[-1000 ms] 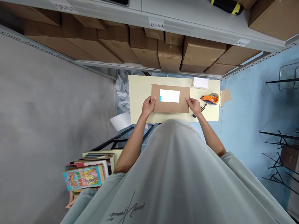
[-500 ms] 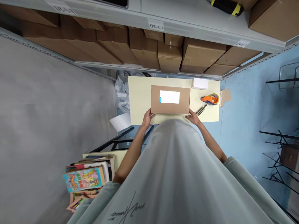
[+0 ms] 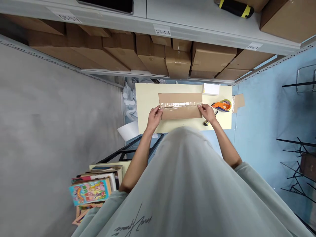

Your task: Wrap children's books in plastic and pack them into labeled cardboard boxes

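A brown cardboard box [image 3: 181, 113] is held over the cream tabletop [image 3: 146, 95], its taped seam facing me. Clear shiny tape runs along that seam from end to end. My left hand [image 3: 154, 118] grips the box's left end, with the thumb on the near side. At the right end, my right hand [image 3: 207, 113] pinches the box close to the seam. Just below the right hand lies a black and yellow utility knife [image 3: 205, 123], partly covered by that hand. An orange tape dispenser [image 3: 222, 105] rests to the right of it.
A small white box [image 3: 211, 89] stands at the table's back right. Shelves with cardboard boxes [image 3: 177, 62] hang over the far edge. A white bin [image 3: 128, 130] is left of the table, and a stack of books [image 3: 91, 191] sits lower left.
The box has been turned over: its white label has gone from view and the taped seam now shows. Both hands have moved up and closed on its ends.
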The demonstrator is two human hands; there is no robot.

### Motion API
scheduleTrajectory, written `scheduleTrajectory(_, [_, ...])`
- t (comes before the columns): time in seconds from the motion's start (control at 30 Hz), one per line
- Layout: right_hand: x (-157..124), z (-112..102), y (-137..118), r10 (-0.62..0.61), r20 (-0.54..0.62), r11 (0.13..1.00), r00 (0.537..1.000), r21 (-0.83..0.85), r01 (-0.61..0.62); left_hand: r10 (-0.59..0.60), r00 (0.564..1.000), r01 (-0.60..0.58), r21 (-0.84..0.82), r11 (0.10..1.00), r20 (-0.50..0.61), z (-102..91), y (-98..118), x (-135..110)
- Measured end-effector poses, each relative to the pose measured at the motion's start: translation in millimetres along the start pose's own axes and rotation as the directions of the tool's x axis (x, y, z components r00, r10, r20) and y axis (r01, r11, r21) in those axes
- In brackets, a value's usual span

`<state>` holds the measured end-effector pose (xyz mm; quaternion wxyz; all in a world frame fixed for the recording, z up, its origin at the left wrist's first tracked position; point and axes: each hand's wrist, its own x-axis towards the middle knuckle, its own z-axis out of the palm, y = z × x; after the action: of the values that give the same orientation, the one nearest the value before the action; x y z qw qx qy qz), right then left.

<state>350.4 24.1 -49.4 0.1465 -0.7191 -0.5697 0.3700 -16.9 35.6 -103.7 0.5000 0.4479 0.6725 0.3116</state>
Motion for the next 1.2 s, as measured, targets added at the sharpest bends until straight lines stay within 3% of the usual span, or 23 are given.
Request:
scheduleTrajectory(0.1, [6,8,1,-0.007,-0.003,1.0,1.0,0.02,0.007,-0.045,0.999,0.045,0.004,0.999,-0.029,4.0,-1,7])
scheduleTrajectory(0.2, [6,6,14,-0.003,0.015,0.985,1.0,0.171,0.0,-0.038,0.998,0.038,0.009,0.999,-0.042,5.3,-3,7])
scheduleTrajectory(0.4, [5,-42,74,0.14,-0.044,0.932,0.989,0.342,-0.117,-0.046,0.999,0.046,0.005,0.999,-0.027,7.4,1,6])
scheduleTrajectory(0.5, [5,-56,88,0.143,0.018,0.909,0.99,0.393,-0.139,-0.059,0.998,0.059,-0.016,0.998,-0.032,9.3,6,9])
scheduleTrajectory(0.57, [6,-49,83,0.112,0.063,0.907,0.992,0.401,-0.128,-0.078,0.996,0.077,-0.024,0.997,-0.044,10.2,10,11])
scheduleTrajectory(0.73, [9,-4,42,-0.051,0.161,0.889,0.986,0.456,-0.029,-0.034,0.999,0.033,-0.014,0.999,-0.022,11.9,20,13])
scheduleTrajectory(0.8, [12,2,37,-0.114,0.171,0.889,0.979,0.456,0.024,-0.034,0.999,0.033,-0.015,0.999,-0.037,12.2,22,13])
scheduleTrajectory(0.87, [15,-7,47,-0.101,0.136,0.936,0.986,0.349,0.048,-0.046,0.998,0.045,-0.016,0.999,-0.048,12.2,23,13])
scheduleTrajectory(0.97, [22,-42,83,0.097,0.002,0.993,0.995,-0.073,-0.096,-0.058,0.997,0.058,-0.004,0.998,-0.057,13.3,23,13])
scheduleTrajectory(1.07, [29,-72,121,0.276,-0.072,0.862,0.959,-0.424,-0.279,-0.069,0.994,0.072,0.031,0.997,-0.08,17.3,23,14])
scheduleTrajectory(1.2, [33,-76,146,0.339,-0.04,0.77,0.94,-0.563,-0.301,-0.058,0.992,0.065,0.063,0.996,-0.109,24.2,23,15])
